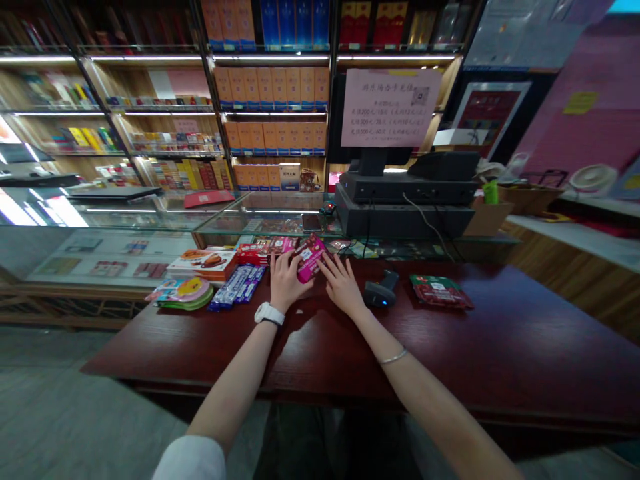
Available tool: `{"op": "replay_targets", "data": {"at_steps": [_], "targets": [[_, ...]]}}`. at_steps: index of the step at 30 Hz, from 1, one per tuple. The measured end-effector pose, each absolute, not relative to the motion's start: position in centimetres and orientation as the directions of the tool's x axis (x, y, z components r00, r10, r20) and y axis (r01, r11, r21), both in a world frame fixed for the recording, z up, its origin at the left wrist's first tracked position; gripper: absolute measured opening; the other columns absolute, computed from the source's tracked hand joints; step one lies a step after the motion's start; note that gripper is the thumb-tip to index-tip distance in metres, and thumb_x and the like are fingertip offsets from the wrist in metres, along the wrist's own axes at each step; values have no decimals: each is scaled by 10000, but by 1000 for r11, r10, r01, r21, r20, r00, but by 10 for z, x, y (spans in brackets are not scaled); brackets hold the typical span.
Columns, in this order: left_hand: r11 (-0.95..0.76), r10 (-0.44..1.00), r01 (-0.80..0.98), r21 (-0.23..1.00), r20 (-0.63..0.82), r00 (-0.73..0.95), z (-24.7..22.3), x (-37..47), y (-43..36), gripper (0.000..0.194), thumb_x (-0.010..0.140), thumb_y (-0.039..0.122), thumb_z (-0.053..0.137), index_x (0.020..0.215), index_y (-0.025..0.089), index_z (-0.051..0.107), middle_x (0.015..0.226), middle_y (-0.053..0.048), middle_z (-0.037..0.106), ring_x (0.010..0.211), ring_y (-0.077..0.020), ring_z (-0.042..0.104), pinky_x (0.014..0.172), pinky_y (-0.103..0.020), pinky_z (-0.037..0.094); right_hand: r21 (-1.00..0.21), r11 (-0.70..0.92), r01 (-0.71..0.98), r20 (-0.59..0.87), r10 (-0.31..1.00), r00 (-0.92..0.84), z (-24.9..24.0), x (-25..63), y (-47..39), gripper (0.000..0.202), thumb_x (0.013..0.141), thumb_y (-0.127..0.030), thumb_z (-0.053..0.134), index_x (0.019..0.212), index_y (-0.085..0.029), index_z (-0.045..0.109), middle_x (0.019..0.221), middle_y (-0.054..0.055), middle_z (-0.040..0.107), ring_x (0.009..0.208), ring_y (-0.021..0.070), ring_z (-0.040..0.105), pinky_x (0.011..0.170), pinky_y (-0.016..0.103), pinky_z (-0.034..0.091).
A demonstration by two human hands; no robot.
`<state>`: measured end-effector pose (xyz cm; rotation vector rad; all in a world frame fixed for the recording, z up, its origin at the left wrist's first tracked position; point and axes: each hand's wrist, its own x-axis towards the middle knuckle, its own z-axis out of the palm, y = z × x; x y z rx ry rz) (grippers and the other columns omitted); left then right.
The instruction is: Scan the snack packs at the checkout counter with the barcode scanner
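A pink and brown snack packet [311, 256] is tilted between my two hands above the dark red table. My left hand [287, 281], with a white watch on its wrist, has its fingers around the packet's left side. Against the right edge of the packet lie the stretched fingers of my right hand [344, 285]. To the left are blue-purple wrapped bars [237, 287], an orange and white box [210, 263] and a round colourful package [184, 292]. Red packets [253, 253] lie just behind my left hand.
A black barcode scanner [381, 291] rests right of my right hand, with a green and red bag [440, 291] farther right. Behind stand a glass counter [280, 203], a monitor bearing a paper sign [390, 110], and shelves of boxes.
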<state>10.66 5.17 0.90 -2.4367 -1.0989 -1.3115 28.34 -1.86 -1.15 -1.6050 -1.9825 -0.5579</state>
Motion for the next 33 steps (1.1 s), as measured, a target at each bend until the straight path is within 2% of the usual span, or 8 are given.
{"op": "replay_targets", "data": {"at_steps": [3, 8, 11, 15, 19, 23, 27, 33], "targets": [[-664, 548, 716, 215, 792, 270, 8, 108, 52, 515, 692, 454, 734, 1129, 225, 588, 1266, -135, 587, 1231, -328, 529, 1196, -572, 199, -23, 230, 973, 618, 768, -167, -11, 274, -16, 759, 797, -58, 456, 1519, -242, 310, 1606, 49, 271, 1491, 280, 200, 1199, 569, 186], [-524, 603, 780, 343, 796, 55, 10, 105, 58, 501, 715, 490, 701, 1111, 207, 583, 1205, -150, 604, 1185, -346, 552, 1173, -605, 201, -104, 316, 943, 616, 765, -189, -7, 254, -3, 713, 823, -101, 463, 1506, -249, 323, 1588, 50, 314, 1475, 253, 254, 1193, 547, 222], [-464, 627, 791, 399, 778, -24, 12, 101, 68, 489, 725, 500, 681, 1093, 193, 583, 1156, -151, 619, 1141, -349, 570, 1157, -620, 209, -147, 362, 921, 600, 772, -208, -3, 242, 8, 671, 838, -174, 533, 1482, -247, 359, 1573, 65, 343, 1466, 261, 276, 1187, 548, 231], [-391, 664, 811, 436, 744, -79, 14, 97, 82, 508, 721, 526, 671, 1071, 165, 593, 1099, -165, 631, 1100, -353, 584, 1147, -613, 224, -220, 343, 913, 605, 783, -148, -5, 226, 29, 675, 821, -254, 622, 1458, -246, 398, 1551, 97, 378, 1436, 292, 335, 1169, 567, 246], [-377, 691, 815, 441, 719, -69, 12, 98, 89, 511, 729, 516, 667, 1063, 136, 596, 1092, -185, 626, 1120, -353, 578, 1148, -588, 239, -322, 328, 888, 650, 758, -44, -14, 214, 52, 565, 815, -224, 599, 1373, -190, 511, 1494, 139, 459, 1378, 282, 432, 1166, 555, 261], [-447, 650, 783, 433, 759, -49, 9, 100, 91, 432, 743, 501, 655, 1024, 177, 596, 1052, -144, 640, 1086, -342, 593, 1125, -602, 271, -436, 346, 831, 701, 710, 73, -24, 208, 69, 456, 821, -125, 504, 1263, -169, 606, 1402, 138, 563, 1332, 251, 493, 1170, 534, 271], [-422, 670, 793, 440, 740, -54, 10, 99, 90, 414, 765, 490, 640, 1035, 178, 594, 1051, -127, 647, 1095, -328, 589, 1137, -589, 255, -509, 418, 752, 718, 688, 104, -28, 208, 78, 431, 817, -110, 486, 1212, -192, 638, 1401, 120, 561, 1331, 240, 490, 1168, 513, 295], [-413, 714, 810, 416, 700, 5, 13, 93, 83, 422, 850, 494, 576, 1137, 185, 581, 1232, -138, 605, 1220, -310, 528, 1170, -568, 204, -629, 449, 635, 716, 652, 249, -21, 208, 85, 310, 858, -198, 536, 1131, -238, 676, 1303, 107, 532, 1199, 229, 565, 1044, 393, 466]]}}
